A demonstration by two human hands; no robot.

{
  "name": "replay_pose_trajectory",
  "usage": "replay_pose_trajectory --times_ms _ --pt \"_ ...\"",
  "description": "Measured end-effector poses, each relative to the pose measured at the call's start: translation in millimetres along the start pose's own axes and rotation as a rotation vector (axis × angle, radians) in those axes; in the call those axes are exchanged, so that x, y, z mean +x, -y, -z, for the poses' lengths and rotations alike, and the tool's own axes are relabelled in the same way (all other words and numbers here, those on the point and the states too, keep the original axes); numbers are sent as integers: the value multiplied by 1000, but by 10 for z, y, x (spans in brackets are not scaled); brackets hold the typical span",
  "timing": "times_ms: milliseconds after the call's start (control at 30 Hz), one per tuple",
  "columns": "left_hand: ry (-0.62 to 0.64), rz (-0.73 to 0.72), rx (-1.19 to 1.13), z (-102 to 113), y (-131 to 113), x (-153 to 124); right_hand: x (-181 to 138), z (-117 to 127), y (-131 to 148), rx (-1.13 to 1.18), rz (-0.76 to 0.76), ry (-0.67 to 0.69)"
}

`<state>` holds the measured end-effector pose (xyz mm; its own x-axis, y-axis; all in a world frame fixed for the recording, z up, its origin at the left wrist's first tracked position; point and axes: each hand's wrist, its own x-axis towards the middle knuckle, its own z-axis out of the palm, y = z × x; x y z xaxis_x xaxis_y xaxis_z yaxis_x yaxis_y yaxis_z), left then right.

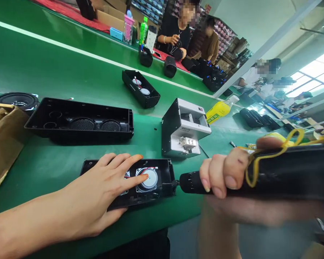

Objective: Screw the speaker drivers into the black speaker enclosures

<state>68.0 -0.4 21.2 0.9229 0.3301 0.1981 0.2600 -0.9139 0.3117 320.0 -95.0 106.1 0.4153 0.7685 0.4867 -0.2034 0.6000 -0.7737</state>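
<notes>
My left hand [102, 189] lies across a black plastic speaker housing [162, 185], thumb at the near side and fingers over the top. Its index fingertip rests on a round silver speaker driver [149, 180] inside, with red and black wires beside it. Part of a second driver shows under the fingers. My right hand [226, 174] is closed around a black electric screwdriver [190, 182] with a yellow cord tied on it. The screwdriver lies nearly level, its tip at the housing's right end. Whether the tip sits on a screw cannot be made out.
Behind the housing stands a silver and black screw feeder [187, 127]. A larger black housing [82, 118] lies to the left, near a cardboard box [5, 140]. Farther off are another housing with drivers [142, 90], a yellow bottle [218, 109] and several people across the green table [70, 72].
</notes>
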Motion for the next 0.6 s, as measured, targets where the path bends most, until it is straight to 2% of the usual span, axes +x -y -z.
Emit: replay_pose_trajectory --times_ms 167,267,333,500,600 --pt "-7 -20 5 53 -35 30 -194 43 -285 47 -17 -26" --pt "-5 -23 22 45 -31 22 -214 111 -393 61 19 31" --pt "-2 -24 29 35 -24 15 -205 128 -425 53 40 47" --pt "-2 -28 21 34 -23 18 -190 67 -421 -6 -48 -68" --pt "3 -25 14 41 -29 30 -181 47 -429 -15 -37 -66"
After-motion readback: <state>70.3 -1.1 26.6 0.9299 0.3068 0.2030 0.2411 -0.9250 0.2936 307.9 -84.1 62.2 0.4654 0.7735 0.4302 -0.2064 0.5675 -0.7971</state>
